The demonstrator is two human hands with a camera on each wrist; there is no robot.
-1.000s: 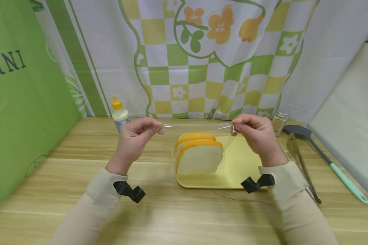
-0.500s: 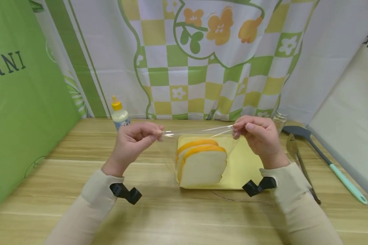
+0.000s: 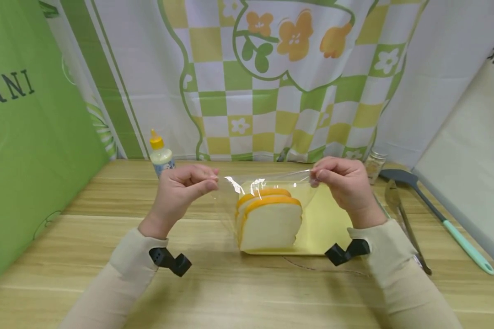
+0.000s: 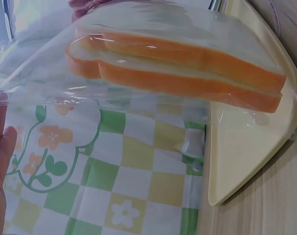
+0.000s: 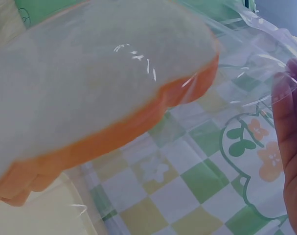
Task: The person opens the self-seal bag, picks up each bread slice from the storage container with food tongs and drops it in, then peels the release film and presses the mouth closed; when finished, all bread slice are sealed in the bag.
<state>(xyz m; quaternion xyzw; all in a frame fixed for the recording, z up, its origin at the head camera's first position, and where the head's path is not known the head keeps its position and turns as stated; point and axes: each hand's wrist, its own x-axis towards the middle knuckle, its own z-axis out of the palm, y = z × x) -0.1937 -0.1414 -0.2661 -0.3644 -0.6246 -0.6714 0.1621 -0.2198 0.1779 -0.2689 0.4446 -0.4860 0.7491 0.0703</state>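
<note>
Two slices of bread [image 3: 271,224] with orange crust stand upright, side by side, inside a clear plastic bag [image 3: 263,179]. My left hand [image 3: 181,194] pinches the bag's upper left corner between thumb and fingers. At the upper right corner, my right hand [image 3: 346,189] pinches the film the same way. The bag hangs stretched between both hands over the left part of a pale yellow tray [image 3: 327,219]. In the left wrist view the bread [image 4: 177,73] shows its crust through the film, and the tray [image 4: 251,147] lies beyond it.
A squeeze bottle [image 3: 161,153] with a yellow cap stands at the back left. Behind my right hand is a small glass jar [image 3: 375,167]. Metal tongs [image 3: 403,219] and a spatula [image 3: 438,210] with a mint handle lie on the right. A thin string [image 3: 313,266] lies before the tray.
The bag with the bread has come slightly down and toward me over the last second. Both hands keep their pinch, and the film between them shows more glare now.
</note>
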